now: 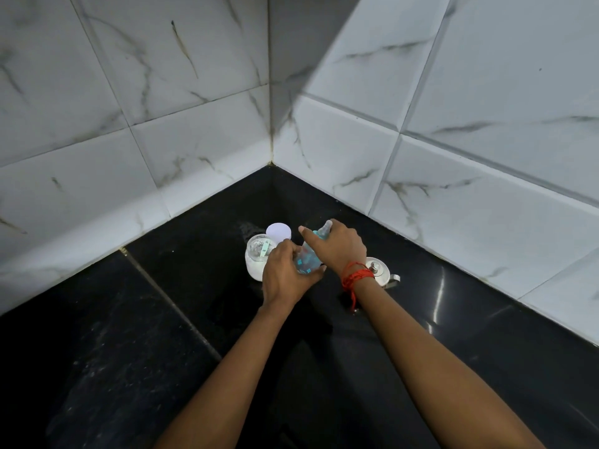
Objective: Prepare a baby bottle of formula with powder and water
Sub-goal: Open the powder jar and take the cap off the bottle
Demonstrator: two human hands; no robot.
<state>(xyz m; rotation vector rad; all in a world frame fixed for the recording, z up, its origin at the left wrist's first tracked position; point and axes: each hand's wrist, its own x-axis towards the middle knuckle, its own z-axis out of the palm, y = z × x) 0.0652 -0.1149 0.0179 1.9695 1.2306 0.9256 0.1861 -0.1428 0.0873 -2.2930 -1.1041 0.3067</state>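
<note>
A clear baby bottle [307, 258] with teal markings leans between both hands over the black counter [194, 319]. My left hand [285, 277] grips its lower body. My right hand [337, 251] closes over its teal collar and nipple [326, 227], with a red thread around the wrist. Just left of the bottle stands an open glass jar [256, 257] of white powder with a pale green scoop [266, 248] resting inside. The jar's white lid [278, 232] lies flat behind it.
A steel vessel with a knobbed lid [379, 272] stands on the counter right behind my right wrist. White marble-look tiled walls [421, 157] meet in a corner close behind the objects. A seam crosses the counter at the left.
</note>
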